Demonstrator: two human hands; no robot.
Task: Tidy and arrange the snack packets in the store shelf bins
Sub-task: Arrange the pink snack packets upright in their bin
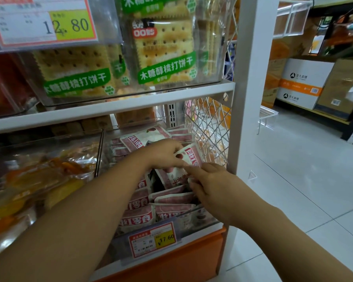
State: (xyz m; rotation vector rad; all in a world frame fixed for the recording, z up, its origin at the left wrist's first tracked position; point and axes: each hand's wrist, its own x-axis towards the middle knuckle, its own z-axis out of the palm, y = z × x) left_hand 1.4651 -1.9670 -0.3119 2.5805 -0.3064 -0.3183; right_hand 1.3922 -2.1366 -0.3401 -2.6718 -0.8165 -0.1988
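Note:
A clear plastic bin point(192, 224) on the lower shelf holds several pink-and-white snack packets point(139, 215), some upright at the front, others lying loose at the back. My left hand point(163, 153) reaches over the bin and pinches a pink-and-white packet point(193, 154) by its edge. Just below it, my right hand point(210, 184) has its fingers on another packet point(175, 179) that stands tilted in the middle of the bin. Both forearms cross the bin's front.
A price tag point(152, 240) hangs on the bin's front. Orange snack packets point(35, 180) fill the bin to the left. Cracker packs point(163, 49) sit in the bin on the upper shelf. A white post point(251, 78) bounds the shelf on the right, with cardboard boxes point(302, 84) beyond.

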